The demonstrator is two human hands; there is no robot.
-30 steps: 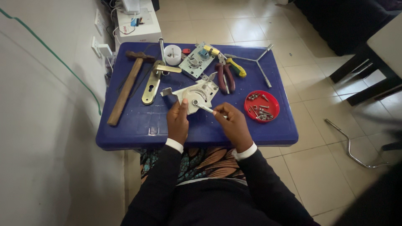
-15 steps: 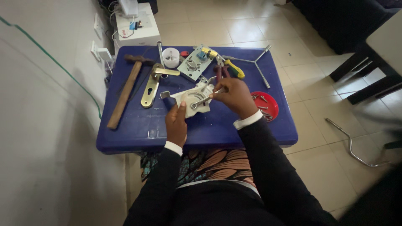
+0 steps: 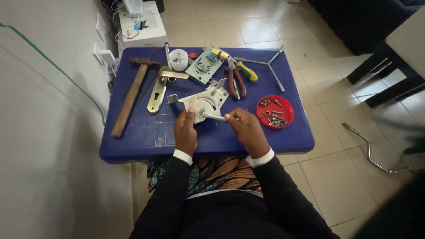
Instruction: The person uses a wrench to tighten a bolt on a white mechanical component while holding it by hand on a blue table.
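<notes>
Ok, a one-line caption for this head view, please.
Left hand steadies a metal lock plate while right hand holds a small metal tool to it.

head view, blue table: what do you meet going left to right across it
hammer → brass handle plate → white cup → left hand → right hand → red dish of screws, all on the blue table

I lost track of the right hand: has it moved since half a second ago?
Yes. The right hand has pulled back toward the person, away from the pliers, and now holds a small metal tool beside the red dish.
</notes>
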